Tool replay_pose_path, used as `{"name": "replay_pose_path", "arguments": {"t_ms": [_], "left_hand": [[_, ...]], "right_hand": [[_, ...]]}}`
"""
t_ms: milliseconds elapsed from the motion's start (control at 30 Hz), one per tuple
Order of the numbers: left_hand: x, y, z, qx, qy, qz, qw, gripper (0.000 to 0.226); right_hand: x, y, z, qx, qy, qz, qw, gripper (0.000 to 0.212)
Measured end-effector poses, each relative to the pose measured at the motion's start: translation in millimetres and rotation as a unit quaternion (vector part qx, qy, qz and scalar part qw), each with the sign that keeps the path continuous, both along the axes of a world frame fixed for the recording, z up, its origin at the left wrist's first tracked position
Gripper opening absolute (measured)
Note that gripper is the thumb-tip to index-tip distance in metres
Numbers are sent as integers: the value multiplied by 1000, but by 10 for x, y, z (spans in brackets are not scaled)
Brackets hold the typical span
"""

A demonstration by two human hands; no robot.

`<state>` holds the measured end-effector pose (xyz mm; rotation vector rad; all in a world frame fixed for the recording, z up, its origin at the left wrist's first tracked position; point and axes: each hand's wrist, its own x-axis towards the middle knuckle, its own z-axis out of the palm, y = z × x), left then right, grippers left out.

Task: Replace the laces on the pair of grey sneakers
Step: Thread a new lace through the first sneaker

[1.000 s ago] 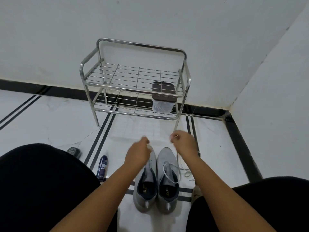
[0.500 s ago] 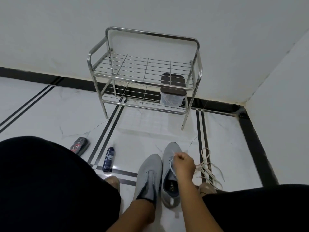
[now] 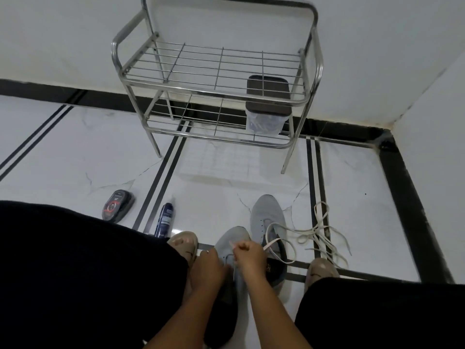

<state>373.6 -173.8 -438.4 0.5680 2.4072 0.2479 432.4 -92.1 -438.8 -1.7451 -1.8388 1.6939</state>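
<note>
left hand: it rested on the near side of the left sneaker, fingers curled against the upper to steady it. whether it also pinched a lace there, i could not tell.
right hand: fingers were closed in a pinch over the left sneaker's eyelets, holding one end of the white lace.
white lace: it ran from my right hand across to the right sneaker, looped over its opening, then trailed off onto the floor.
loose laces: a tangled pale heap lay on the floor just right of the right sneaker, over the black double stripe.
sneakers: both grey, side by side between my knees, toes pointing away from me, the right one set a little further forward.
step in hand: by my reading, i was working at the top eyelets of the left sneaker; pulling out or threading in, i could not say.
next move: it would call for a firm pinch on the lace tip, the shoe held steady, and slack kept free of the heap.
around: a spray bottle and a shoe polish sponge lay to the left, a metal rack against the wall with a lidded box on its lower shelf.
</note>
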Motion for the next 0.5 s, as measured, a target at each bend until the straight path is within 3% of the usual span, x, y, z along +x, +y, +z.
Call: {"name": "replay_pose_path", "arguments": {"t_ms": [100, 233, 500], "left_hand": [[15, 14, -147, -12, 16, -8, 1000, 37], [9, 2, -258, -13, 49, -22, 998, 33], [28, -105, -263, 18, 69, -18, 997, 29]], "right_hand": [[65, -69, -200, 47, -82, 82, 992, 12], [48, -122, -308, 107, -124, 131, 978, 16], [49, -202, -420, 139, -152, 133, 969, 19]]}}
